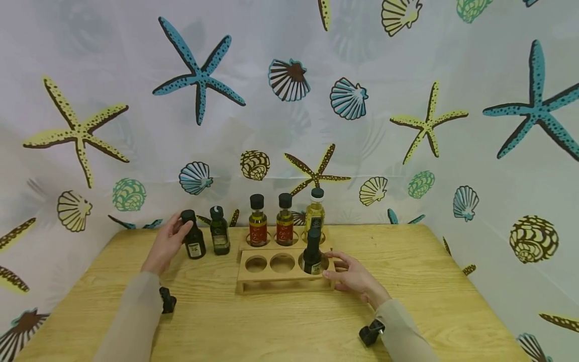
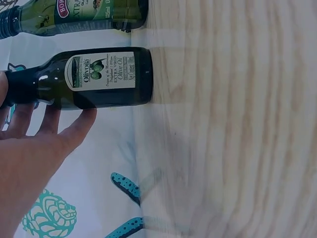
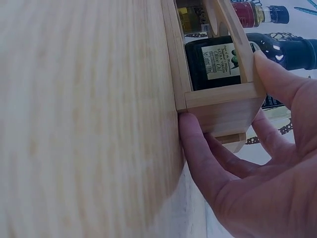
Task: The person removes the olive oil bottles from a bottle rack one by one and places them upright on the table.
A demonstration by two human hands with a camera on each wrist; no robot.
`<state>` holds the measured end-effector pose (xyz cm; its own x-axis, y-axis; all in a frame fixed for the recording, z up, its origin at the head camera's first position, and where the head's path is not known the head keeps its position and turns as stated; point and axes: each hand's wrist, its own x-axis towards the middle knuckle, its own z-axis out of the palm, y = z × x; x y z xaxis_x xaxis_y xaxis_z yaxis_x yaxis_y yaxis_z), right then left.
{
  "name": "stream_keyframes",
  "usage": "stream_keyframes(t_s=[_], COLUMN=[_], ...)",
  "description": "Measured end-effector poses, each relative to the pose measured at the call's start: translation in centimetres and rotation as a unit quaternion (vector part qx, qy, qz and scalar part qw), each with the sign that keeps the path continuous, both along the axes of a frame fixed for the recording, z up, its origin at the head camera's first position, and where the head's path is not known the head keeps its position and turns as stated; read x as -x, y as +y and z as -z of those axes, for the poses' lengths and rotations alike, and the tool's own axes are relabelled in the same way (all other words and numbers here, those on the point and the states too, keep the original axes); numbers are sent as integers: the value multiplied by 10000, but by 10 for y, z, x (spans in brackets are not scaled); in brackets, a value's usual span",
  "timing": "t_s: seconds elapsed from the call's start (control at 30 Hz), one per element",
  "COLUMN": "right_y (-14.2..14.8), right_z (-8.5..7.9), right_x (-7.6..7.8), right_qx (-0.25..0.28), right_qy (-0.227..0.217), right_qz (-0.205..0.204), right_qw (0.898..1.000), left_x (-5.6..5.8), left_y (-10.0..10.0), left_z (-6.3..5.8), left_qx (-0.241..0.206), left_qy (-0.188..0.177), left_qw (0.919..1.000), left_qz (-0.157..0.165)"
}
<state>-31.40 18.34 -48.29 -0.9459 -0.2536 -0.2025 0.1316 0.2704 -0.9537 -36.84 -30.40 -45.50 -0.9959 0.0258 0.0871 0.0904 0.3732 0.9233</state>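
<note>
My left hand (image 1: 166, 242) grips a dark olive oil bottle (image 1: 195, 245) by its cap and neck at the back left of the table. In the left wrist view this bottle (image 2: 101, 78) stands upright on the wood, its white label showing. At the right end of a two-tier wooden rack (image 1: 246, 275), my right hand (image 1: 357, 277) holds the frame, thumb on the upper edge and fingers against the side. Another dark olive oil bottle (image 1: 312, 255) sits in the front tier's right hole, beside that thumb. The front tier's other two holes hold nothing.
A green olive oil bottle (image 1: 220, 237) stands just right of the held one. Two red-labelled bottles (image 1: 258, 231) and a pale oil bottle (image 1: 315, 213) fill the rack's back tier. Behind the wooden table (image 1: 271, 327) hangs a shell-and-starfish curtain (image 1: 289, 125).
</note>
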Motion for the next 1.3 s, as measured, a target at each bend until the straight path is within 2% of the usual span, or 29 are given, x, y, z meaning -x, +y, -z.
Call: stream_keyframes(t_s=[0.3, 0.53, 0.73, 1.1, 1.2, 1.3], right_y=[0, -1, 0, 1, 2, 2], right_z=[-1, 1, 2, 2, 2, 2], right_x=[1, 0, 2, 2, 2, 3], right_qx=[2, 30, 17, 15, 26, 25], right_qy=[0, 56, 18, 45, 59, 78], right_qz=[16, -104, -65, -40, -64, -89], right_qw=[10000, 9999, 10000, 10000, 10000, 9999], left_x=[6, 9, 12, 9, 8, 5], left_y=[-8, -14, -16, -14, -14, -14], left_z=[-4, -2, -4, -8, -8, -8], left_qx=[-59, -73, -46, 130, 218, 271], left_qy=[-207, -118, -264, -145, 52, 363], left_qw=[9994, 9989, 9982, 9985, 9990, 9989], left_qz=[287, 446, 534, 514, 388, 117])
